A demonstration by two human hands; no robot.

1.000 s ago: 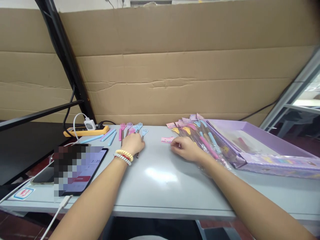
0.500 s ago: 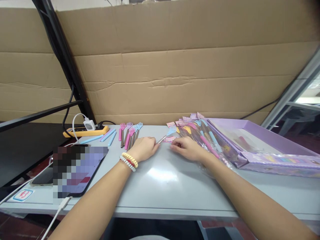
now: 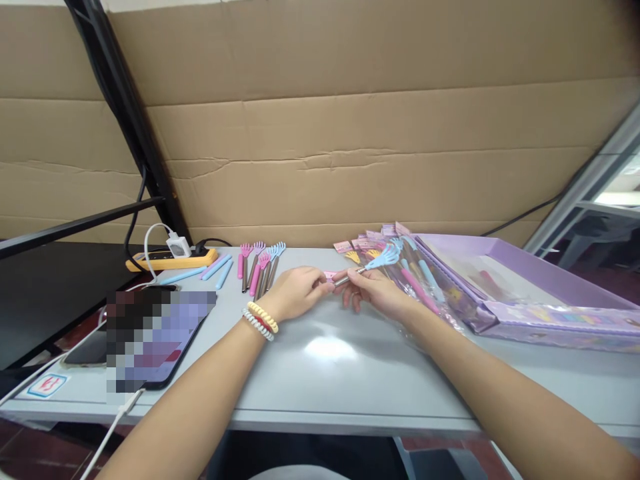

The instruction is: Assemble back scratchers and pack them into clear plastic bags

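Note:
Over the middle of the table, a back scratcher with a blue claw-shaped head (image 3: 384,258) and a metal shaft lies between my hands. My left hand (image 3: 299,292), with coiled bands at its wrist, is closed round the far end of the shaft; its fingers partly hide that end. Nearer the head, my right hand (image 3: 383,292) pinches the shaft between thumb and fingers, the other fingers curled below. Pink, purple and blue back scratchers (image 3: 260,267) lie loose beyond my left hand. Past my right hand are back scratchers in clear bags (image 3: 417,283) with pink cards.
Blue and purple tubes (image 3: 217,266) lie by a yellow power strip (image 3: 203,260) with a white charger. A phone with a blurred screen (image 3: 187,333) rests at the left on the grey table (image 3: 320,393). At the right stands a purple box (image 3: 530,267). Cardboard (image 3: 350,133) backs the table.
The back scratcher's blue head has moved right and up, and it now points right. My right hand, earlier apart from it, has taken hold of the shaft.

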